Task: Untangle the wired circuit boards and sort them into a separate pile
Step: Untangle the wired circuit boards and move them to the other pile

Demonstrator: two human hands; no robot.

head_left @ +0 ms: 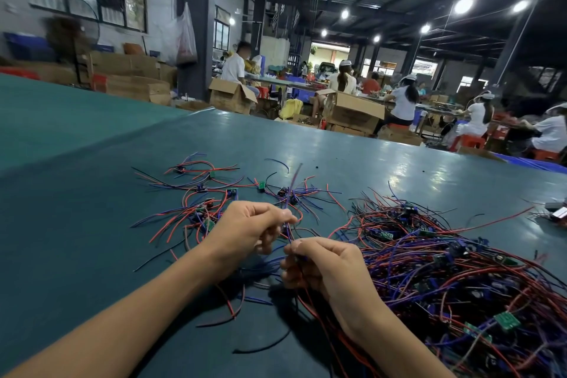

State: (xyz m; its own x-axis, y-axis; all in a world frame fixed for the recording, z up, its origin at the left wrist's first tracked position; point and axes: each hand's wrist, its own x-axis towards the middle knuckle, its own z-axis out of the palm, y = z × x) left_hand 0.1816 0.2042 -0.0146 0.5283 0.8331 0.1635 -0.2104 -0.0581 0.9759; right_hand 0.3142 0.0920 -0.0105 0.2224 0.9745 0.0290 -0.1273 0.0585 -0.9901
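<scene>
Pinching one purple wire (294, 184) between thumb and curled fingers, the left hand (248, 230) holds it above the tabletop (92, 224); the right hand (325, 267) grips the same strand lower, fingers closed. Two piles lie there: a loose spread (211, 193) of wired boards beyond the hands, a dense tangle (460, 270) at right.

one wide-angle head view looks forward and down from the near edge of the glossy teal-green table cover (92, 193), close over the left hand (248, 230) and right hand (328, 270).
</scene>
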